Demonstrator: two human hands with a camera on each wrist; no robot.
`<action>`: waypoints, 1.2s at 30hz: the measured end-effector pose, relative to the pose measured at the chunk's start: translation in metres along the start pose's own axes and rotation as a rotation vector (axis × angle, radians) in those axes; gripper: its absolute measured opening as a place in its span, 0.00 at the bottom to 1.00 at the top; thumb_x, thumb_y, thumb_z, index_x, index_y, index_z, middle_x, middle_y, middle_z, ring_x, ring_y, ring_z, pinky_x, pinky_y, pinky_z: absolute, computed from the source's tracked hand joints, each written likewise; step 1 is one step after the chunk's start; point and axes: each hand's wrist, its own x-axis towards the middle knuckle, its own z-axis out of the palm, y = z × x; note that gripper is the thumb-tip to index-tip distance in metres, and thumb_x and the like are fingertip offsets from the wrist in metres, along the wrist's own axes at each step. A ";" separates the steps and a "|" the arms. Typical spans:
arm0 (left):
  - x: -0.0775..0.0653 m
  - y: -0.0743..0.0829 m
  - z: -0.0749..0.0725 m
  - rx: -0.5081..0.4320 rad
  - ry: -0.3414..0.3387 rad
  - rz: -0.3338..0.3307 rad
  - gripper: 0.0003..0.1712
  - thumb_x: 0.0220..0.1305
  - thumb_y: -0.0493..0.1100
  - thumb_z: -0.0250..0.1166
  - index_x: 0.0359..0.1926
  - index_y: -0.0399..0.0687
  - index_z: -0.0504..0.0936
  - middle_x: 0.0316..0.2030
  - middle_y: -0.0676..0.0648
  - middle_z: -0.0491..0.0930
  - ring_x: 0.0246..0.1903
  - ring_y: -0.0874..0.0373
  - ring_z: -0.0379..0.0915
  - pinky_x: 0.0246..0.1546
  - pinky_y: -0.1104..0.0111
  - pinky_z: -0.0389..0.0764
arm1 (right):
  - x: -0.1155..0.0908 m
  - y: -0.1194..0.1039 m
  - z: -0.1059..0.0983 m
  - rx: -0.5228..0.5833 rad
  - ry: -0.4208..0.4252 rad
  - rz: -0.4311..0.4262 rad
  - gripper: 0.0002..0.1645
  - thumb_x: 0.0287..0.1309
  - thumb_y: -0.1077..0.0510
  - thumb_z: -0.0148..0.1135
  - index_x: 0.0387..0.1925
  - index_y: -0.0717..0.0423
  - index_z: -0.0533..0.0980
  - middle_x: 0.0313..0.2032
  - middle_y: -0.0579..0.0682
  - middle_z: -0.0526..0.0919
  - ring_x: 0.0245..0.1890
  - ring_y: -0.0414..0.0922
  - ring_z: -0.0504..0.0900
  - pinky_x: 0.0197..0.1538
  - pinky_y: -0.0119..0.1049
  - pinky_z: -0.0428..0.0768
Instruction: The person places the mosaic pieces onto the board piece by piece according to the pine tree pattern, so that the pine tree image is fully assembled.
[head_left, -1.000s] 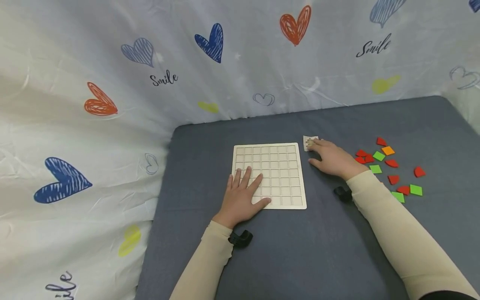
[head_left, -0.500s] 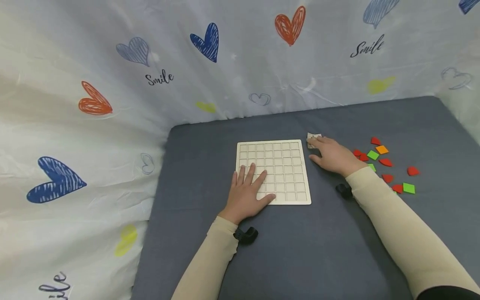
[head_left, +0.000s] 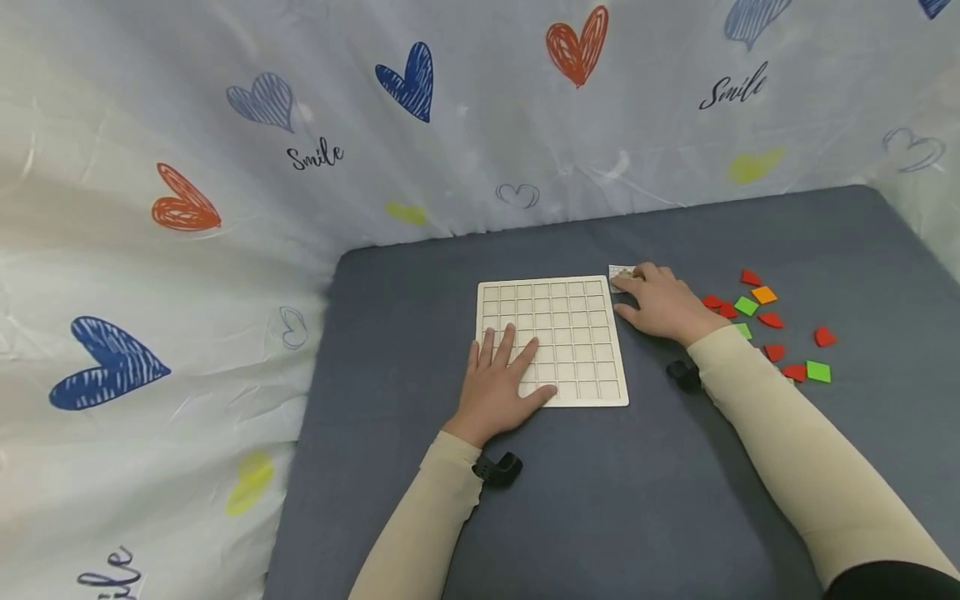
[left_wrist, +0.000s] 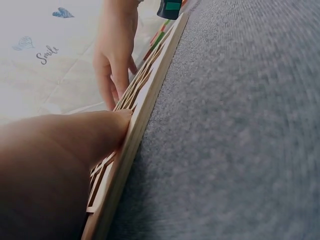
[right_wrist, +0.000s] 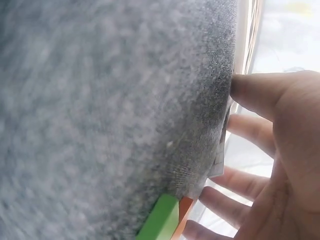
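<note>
A pale wooden board with a square grid [head_left: 585,333] lies on the grey table cover. My left hand [head_left: 497,393] rests on its near left part, fingers spread and straight. In the left wrist view the left thumb lies over the board's near edge [left_wrist: 150,102]. Close by the board's far right corner is a small printed paper card [head_left: 618,272]. My right hand [head_left: 663,304] touches that card with its fingertips and covers part of it. In the right wrist view the right hand's fingers [right_wrist: 245,182] are extended and apart, with a corner of the card [right_wrist: 218,167] showing beside them.
Right of the right hand lie scattered red pieces [head_left: 771,320], several green squares [head_left: 818,372] and an orange square [head_left: 764,294]. A white curtain with printed hearts [head_left: 517,196] hangs behind the table and along its left side.
The board has slid a little right and away under my left hand. My right hand has shifted the card, first rightward, then back left, closer to the board's edge.
</note>
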 end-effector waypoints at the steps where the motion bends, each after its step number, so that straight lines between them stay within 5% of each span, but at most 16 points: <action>1: 0.000 0.001 0.000 0.003 -0.002 -0.001 0.49 0.69 0.80 0.50 0.83 0.68 0.57 0.85 0.49 0.38 0.84 0.44 0.24 0.82 0.46 0.28 | 0.000 0.000 0.000 -0.001 -0.004 0.001 0.37 0.75 0.47 0.60 0.77 0.58 0.67 0.70 0.71 0.64 0.67 0.70 0.63 0.65 0.73 0.67; 36: -0.001 0.001 -0.004 -0.018 0.030 0.000 0.49 0.68 0.78 0.55 0.83 0.66 0.60 0.85 0.48 0.42 0.84 0.44 0.28 0.82 0.46 0.31 | -0.001 -0.005 -0.002 0.018 -0.005 -0.015 0.36 0.76 0.49 0.59 0.78 0.57 0.66 0.78 0.68 0.58 0.75 0.74 0.56 0.67 0.79 0.61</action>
